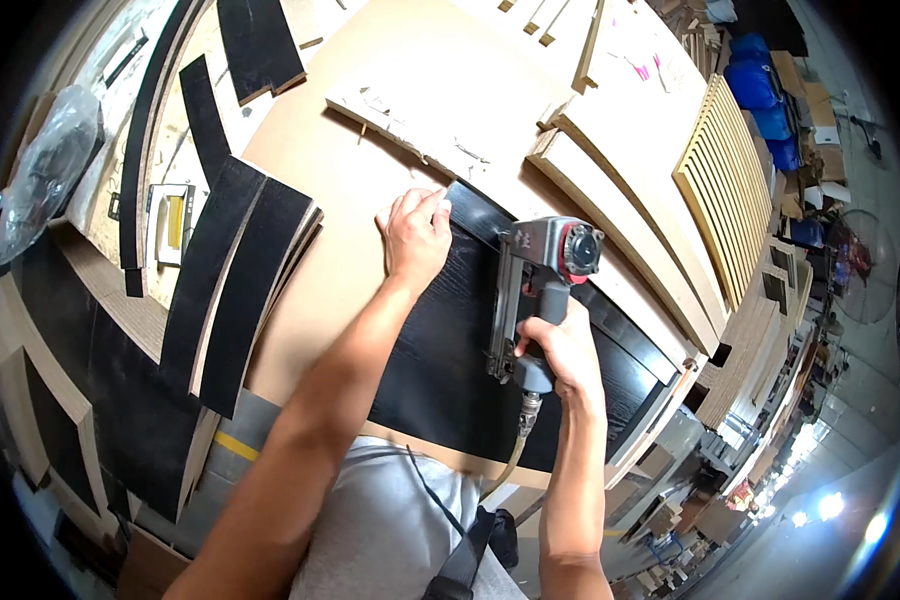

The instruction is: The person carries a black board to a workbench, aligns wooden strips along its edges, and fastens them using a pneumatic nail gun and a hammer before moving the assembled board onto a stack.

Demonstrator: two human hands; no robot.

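Right hand grips a nail gun over a black board, whose far left corner the left hand touches, grip unclear.

Landmark: large panel, before the torso, lying on a wider sheet that extends left of it. Nail gun above panel's right half; right hand around its handle. Hose runs from handle's foot past panel's near edge. Left hand at panel's far-left corner. Flat strip along panel's far edge. Behind panel: long board; 2 curved boards behind, to right; slatted board farther right. Left of panel: 2 side-by-side slats; plastic bag farther left.
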